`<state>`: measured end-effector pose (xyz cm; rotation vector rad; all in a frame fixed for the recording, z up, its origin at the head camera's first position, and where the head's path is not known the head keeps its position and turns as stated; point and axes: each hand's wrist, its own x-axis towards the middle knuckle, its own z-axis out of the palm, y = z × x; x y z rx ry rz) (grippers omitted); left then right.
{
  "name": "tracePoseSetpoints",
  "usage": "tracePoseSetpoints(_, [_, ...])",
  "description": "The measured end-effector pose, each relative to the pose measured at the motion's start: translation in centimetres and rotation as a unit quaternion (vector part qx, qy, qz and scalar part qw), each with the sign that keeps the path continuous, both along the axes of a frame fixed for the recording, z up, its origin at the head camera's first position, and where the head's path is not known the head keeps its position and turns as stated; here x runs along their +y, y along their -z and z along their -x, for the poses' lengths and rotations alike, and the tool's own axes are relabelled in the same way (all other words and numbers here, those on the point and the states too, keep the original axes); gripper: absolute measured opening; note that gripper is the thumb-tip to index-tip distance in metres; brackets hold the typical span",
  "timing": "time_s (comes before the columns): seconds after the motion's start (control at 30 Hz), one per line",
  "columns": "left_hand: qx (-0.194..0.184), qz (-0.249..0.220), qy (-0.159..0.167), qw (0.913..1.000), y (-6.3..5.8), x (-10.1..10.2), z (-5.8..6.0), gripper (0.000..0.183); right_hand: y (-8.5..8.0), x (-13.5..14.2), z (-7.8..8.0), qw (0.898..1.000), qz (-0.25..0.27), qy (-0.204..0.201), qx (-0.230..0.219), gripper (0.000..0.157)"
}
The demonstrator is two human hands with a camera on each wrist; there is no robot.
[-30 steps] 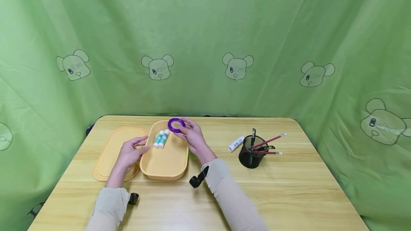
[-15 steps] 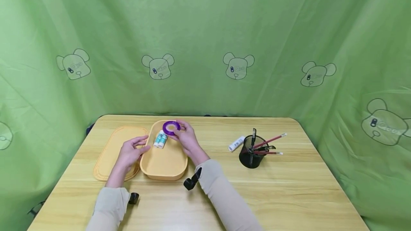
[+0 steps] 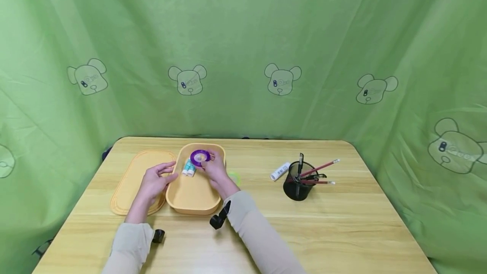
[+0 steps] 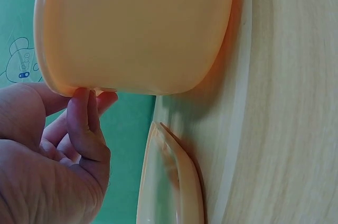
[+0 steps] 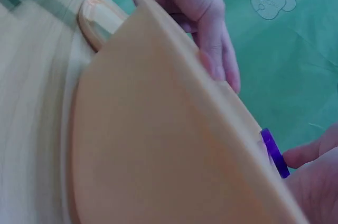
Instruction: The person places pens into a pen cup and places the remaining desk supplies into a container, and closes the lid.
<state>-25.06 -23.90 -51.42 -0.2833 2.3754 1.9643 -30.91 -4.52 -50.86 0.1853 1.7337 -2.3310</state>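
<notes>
My left hand [image 3: 154,181] grips the left rim of a pale orange plastic box [image 3: 192,195], thumb and fingers right at the edge in the left wrist view. Over the box's far part, my right hand [image 3: 216,169] pinches a purple ring-shaped roll of tape [image 3: 193,158]. From the right wrist, the tape [image 5: 275,152] appears at the box rim, partly hidden by it. Two teal-and-white glue sticks [image 3: 187,167] lie side by side inside the box, their far ends covered by the tape in the head view.
The matching orange lid [image 3: 138,176] lies left of the box. A light green ring [image 3: 235,177] shows partly behind my right wrist. Further right are a white glue stick [image 3: 279,171] and a black mesh pen cup [image 3: 295,189] with pencils and pens. A green curtain [image 3: 236,109] stands behind the table.
My right hand has moved left and a little nearer with the purple tape, which now hangs further in over the glue sticks. The green ring has come into view. My left hand stays put.
</notes>
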Motion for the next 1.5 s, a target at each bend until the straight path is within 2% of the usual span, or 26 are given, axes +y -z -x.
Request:
tracePoseSetpoints(0.2, [-0.002, 0.002, -0.001, 1.0000, 0.0, 0.0, -0.1, 0.053, 0.7, -0.6, -0.3, 1.000, -0.018, 0.024, 0.002, 0.066])
tracePoseSetpoints(0.5, [-0.004, 0.003, 0.004, 1.0000, -0.1, -0.1, 0.0, 0.054, 1.0, -1.1, -0.2, 0.996, -0.068, 0.056, 0.004, 0.079])
tracePoseSetpoints(0.73, [-0.002, 0.001, 0.004, 1.0000, -0.1, 0.0, -0.1, 0.054, 1.0, -1.4, -0.3, 0.991, -0.114, 0.072, -0.001, 0.069])
tracePoseSetpoints(1.1, [0.003, -0.007, 0.001, 1.0000, -0.1, 0.0, 0.0, 0.054, 0.8, -1.3, -0.3, 0.984, -0.168, 0.063, -0.009, 0.075])
tracePoseSetpoints(1.4, [-0.007, -0.018, 0.009, 0.9998, -0.1, -0.1, 0.2, 0.054, 0.8, -1.3, -0.3, 0.978, -0.193, 0.074, -0.012, 0.085])
tracePoseSetpoints(1.5, [-0.008, -0.017, 0.009, 0.9998, -0.1, -0.1, 0.2, 0.054, 0.7, -1.2, -0.4, 0.980, -0.185, 0.075, -0.014, 0.091])
